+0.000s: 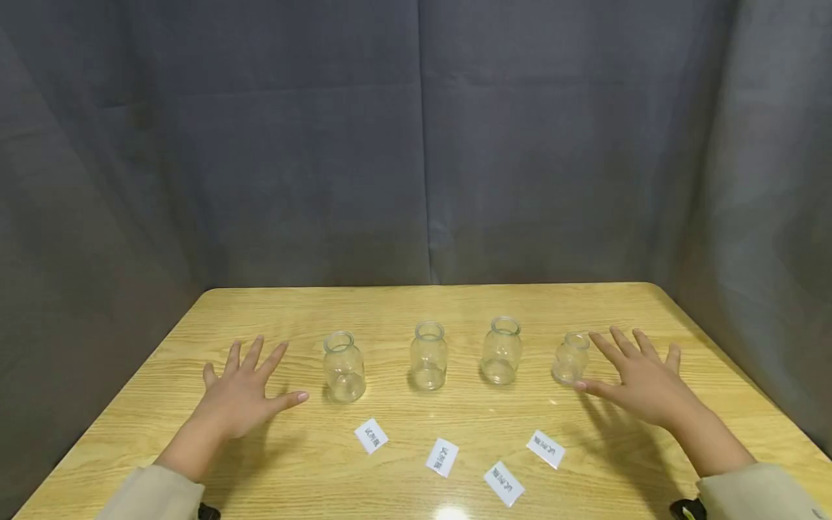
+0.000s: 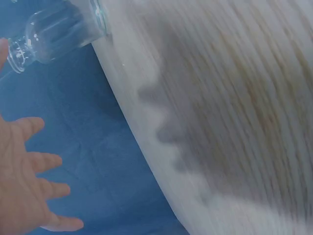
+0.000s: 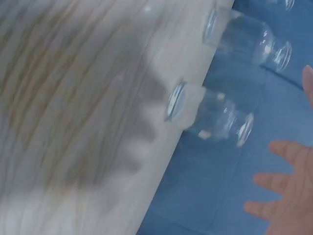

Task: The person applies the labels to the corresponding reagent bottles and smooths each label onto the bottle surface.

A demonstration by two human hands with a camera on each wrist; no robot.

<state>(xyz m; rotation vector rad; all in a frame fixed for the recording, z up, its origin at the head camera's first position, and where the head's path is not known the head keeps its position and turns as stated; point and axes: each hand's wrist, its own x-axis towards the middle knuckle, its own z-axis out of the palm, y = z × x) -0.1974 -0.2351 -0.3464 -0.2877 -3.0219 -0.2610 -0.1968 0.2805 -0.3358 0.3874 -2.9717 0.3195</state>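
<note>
My left hand (image 1: 237, 397) hovers over the left side of the table with its fingers spread, holding nothing. Nearest to it stands a clear glass jar (image 1: 344, 372); in the left wrist view that jar (image 2: 58, 29) is apart from the fingers. On the right, my right hand (image 1: 650, 383) is also spread and holds nothing. Beside its thumb is a smaller glass jar (image 1: 570, 360), shown apart from the fingers in the right wrist view. Between the hands stand two more upright glass jars, one near the middle (image 1: 428, 357) and one right of it (image 1: 501, 352).
Several small white cards with dark printed characters lie in front of the jars: a left one (image 1: 371, 436), a middle one (image 1: 442, 457), a near one (image 1: 503, 484) and a right one (image 1: 546, 449). The wooden table (image 1: 292, 477) ends at a grey curtain (image 1: 312, 159).
</note>
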